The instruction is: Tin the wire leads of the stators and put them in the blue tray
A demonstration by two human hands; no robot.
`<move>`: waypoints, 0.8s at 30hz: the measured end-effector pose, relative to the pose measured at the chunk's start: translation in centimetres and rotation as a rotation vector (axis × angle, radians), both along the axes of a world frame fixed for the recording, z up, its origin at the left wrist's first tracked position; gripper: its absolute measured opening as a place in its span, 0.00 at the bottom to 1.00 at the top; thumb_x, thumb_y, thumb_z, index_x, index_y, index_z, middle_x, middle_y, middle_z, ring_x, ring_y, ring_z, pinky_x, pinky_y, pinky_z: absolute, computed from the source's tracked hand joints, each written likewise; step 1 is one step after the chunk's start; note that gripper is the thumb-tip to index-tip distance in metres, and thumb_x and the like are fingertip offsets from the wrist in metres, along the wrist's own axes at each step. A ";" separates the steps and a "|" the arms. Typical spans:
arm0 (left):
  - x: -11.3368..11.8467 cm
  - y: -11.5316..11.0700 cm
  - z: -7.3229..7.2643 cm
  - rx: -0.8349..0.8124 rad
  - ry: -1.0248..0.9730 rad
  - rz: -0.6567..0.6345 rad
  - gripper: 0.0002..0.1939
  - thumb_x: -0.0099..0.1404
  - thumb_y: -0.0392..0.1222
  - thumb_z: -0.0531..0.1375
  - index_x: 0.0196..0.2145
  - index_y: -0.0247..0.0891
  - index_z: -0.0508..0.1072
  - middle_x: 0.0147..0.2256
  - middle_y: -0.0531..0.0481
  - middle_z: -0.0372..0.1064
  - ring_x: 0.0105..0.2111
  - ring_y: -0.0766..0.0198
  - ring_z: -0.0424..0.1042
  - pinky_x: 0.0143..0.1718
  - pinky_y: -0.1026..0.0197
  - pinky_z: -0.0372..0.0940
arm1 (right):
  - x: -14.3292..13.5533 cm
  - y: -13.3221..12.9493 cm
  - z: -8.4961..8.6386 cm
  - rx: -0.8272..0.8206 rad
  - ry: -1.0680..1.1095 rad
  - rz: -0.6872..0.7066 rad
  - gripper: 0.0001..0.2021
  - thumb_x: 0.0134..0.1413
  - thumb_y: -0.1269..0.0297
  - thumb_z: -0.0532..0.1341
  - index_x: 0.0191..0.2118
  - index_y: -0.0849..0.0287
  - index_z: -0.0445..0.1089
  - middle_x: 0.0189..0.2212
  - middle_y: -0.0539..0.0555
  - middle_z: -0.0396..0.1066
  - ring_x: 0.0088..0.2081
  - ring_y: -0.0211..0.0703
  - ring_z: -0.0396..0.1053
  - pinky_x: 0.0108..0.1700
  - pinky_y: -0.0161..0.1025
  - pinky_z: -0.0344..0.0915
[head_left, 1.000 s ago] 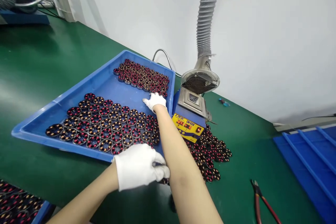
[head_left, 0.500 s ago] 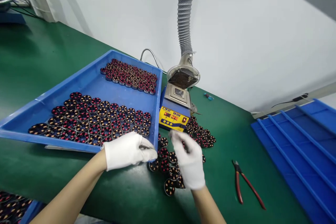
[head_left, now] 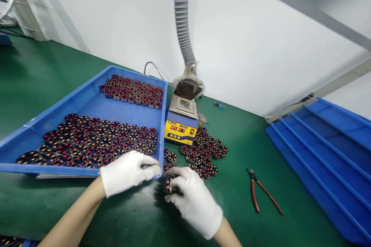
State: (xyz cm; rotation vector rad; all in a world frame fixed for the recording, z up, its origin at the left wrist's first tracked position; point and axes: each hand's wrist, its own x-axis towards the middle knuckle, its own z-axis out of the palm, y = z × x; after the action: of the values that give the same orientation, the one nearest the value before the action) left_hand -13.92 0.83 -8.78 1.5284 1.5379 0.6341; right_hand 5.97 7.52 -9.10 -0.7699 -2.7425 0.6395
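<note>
My left hand (head_left: 131, 171), in a white glove, is closed at the near right corner of the blue tray (head_left: 98, 92), with its fingers pinched over the rim. My right hand (head_left: 194, 197), also gloved, curls its thumb and fingers around a round motor stator (head_left: 169, 185) just off that corner, above the green bench. Part of this stator is hidden by the fingers. Inside the tray stand rows of similar stators (head_left: 104, 133) with dark rings and red or copper windings. More loose stators (head_left: 199, 156) lie on the bench beyond my right hand.
A yellow and blue solder pot (head_left: 181, 131) with a lit display stands right of the tray, under a grey extraction hose (head_left: 182, 15). Red-handled cutters (head_left: 255, 191) lie on the green bench (head_left: 237, 154). A ribbed blue panel (head_left: 315, 162) is at the right.
The view has shifted, so the bench appears further left. My right hand has come down from over the loose stators toward me, its fingers now around one. My left hand stays at the tray corner.
</note>
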 end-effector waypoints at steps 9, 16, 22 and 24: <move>0.5 1.2 1.5 -0.011 0.134 0.086 0.21 0.62 0.53 0.51 0.32 0.34 0.76 0.20 0.53 0.65 0.21 0.65 0.63 0.23 0.66 0.58 | -2.2 3.2 9.8 -0.810 1.243 -0.165 0.24 0.29 0.73 0.71 0.38 0.49 0.68 0.33 0.44 0.72 0.32 0.35 0.71 0.35 0.32 0.68; 3.9 2.8 8.1 0.800 0.264 0.353 0.24 0.59 0.40 0.57 0.54 0.47 0.62 0.47 0.48 0.69 0.43 0.58 0.69 0.46 0.54 0.63 | -4.4 4.7 8.4 -0.670 1.236 -0.185 0.18 0.31 0.63 0.72 0.31 0.54 0.67 0.28 0.47 0.72 0.29 0.38 0.71 0.35 0.35 0.71; 5.8 5.7 8.4 1.299 0.316 0.410 0.19 0.56 0.30 0.53 0.44 0.44 0.68 0.44 0.47 0.71 0.42 0.58 0.70 0.40 0.55 0.69 | -4.1 6.4 6.1 -0.399 1.214 -0.166 0.17 0.38 0.54 0.68 0.35 0.53 0.68 0.31 0.53 0.74 0.31 0.44 0.72 0.32 0.39 0.72; 5.5 6.3 8.0 1.325 0.225 0.385 0.15 0.57 0.33 0.55 0.42 0.45 0.68 0.40 0.50 0.73 0.40 0.61 0.72 0.40 0.58 0.70 | -3.8 7.1 5.6 -0.389 1.192 -0.151 0.13 0.44 0.52 0.64 0.34 0.52 0.69 0.31 0.54 0.74 0.30 0.46 0.72 0.30 0.40 0.72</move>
State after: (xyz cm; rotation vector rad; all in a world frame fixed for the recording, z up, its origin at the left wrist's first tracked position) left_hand -8.37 7.18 -0.74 2.2568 1.6392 2.0344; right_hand 2.22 14.62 -3.54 -0.4129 -1.4832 1.1317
